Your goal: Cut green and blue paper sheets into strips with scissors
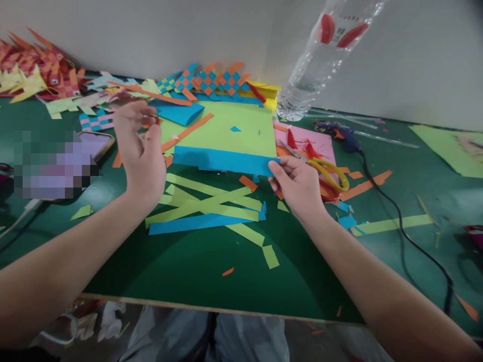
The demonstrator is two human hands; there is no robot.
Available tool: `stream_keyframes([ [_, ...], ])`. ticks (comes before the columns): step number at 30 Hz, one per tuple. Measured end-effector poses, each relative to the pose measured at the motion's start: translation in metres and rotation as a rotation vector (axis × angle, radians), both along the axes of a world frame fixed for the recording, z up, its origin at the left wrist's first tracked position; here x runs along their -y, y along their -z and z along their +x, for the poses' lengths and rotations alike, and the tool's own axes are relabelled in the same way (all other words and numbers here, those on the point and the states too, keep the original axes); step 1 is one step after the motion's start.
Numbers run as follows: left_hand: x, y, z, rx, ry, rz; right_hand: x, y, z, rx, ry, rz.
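Note:
My right hand [302,188] pinches the right end of a wide blue paper strip [224,160] between thumb and fingers. The strip stretches left, in front of a light green paper sheet [241,133]. Beyond the strip's left end my left hand [141,153] is raised with curled fingers, thumb apart, and nothing visible in it. Beside its fingertips lies a folded blue paper piece [183,114]. Narrow green paper strips [206,203] lie crossed below the held strip, with a blue strip [196,224] among them. Yellow-handled scissors [328,171] rest just behind my right hand.
A clear water bottle [320,60] stands behind the papers. Woven paper fish [211,80] line the wall. At right lies a glue gun [345,138] with its black cord [400,216]. A phone [94,143] with a cable is at left. Paper scraps dot the green table [181,271].

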State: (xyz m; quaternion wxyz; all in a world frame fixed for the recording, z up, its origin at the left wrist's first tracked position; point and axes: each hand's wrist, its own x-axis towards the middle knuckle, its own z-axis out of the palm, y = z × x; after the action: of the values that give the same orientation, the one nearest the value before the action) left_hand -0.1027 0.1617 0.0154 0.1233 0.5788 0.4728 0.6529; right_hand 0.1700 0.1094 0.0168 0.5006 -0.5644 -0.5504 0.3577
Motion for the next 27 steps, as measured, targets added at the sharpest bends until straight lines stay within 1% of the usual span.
stream_keyframes([
  [2, 0.008, -0.004, 0.002, -0.176, 0.007, 0.153, 0.002, 0.0, -0.001, 0.04, -0.077, -0.021],
  [4, 0.019, -0.009, 0.005, -0.361, 0.057, 0.224, 0.004, 0.0, -0.003, 0.094, -0.158, -0.034],
  [5, 0.023, -0.01, 0.007, -0.461, 0.068, 0.242, 0.005, 0.0, -0.004, 0.122, -0.191, -0.034],
  [8, 0.033, -0.012, 0.014, -0.711, 0.11, 0.218, 0.009, -0.001, -0.006, 0.24, -0.268, -0.019],
  [10, 0.034, -0.01, 0.017, -0.862, 0.206, 0.225, 0.01, -0.002, -0.006, 0.372, -0.276, 0.0],
  [13, 0.03, -0.005, 0.02, -1.019, 0.381, 0.284, 0.013, -0.004, -0.006, 0.545, -0.207, 0.013],
  [16, 0.026, -0.001, 0.021, -1.086, 0.516, 0.277, 0.012, -0.006, -0.003, 0.634, -0.117, 0.058],
  [19, 0.025, 0.002, 0.02, -1.132, 0.624, 0.212, 0.008, -0.012, 0.008, 0.744, -0.003, 0.199],
  [22, 0.027, 0.003, 0.02, -1.178, 0.702, 0.164, 0.002, -0.024, 0.025, 0.882, 0.099, 0.377],
  [23, 0.027, 0.004, 0.019, -1.196, 0.722, 0.145, 0.001, -0.029, 0.032, 0.913, 0.127, 0.407],
  [24, 0.028, 0.005, 0.019, -1.213, 0.74, 0.122, 0.0, -0.033, 0.04, 0.931, 0.168, 0.416],
  [27, 0.028, 0.008, 0.019, -1.263, 0.781, 0.058, -0.002, -0.039, 0.063, 0.98, 0.249, 0.333],
])
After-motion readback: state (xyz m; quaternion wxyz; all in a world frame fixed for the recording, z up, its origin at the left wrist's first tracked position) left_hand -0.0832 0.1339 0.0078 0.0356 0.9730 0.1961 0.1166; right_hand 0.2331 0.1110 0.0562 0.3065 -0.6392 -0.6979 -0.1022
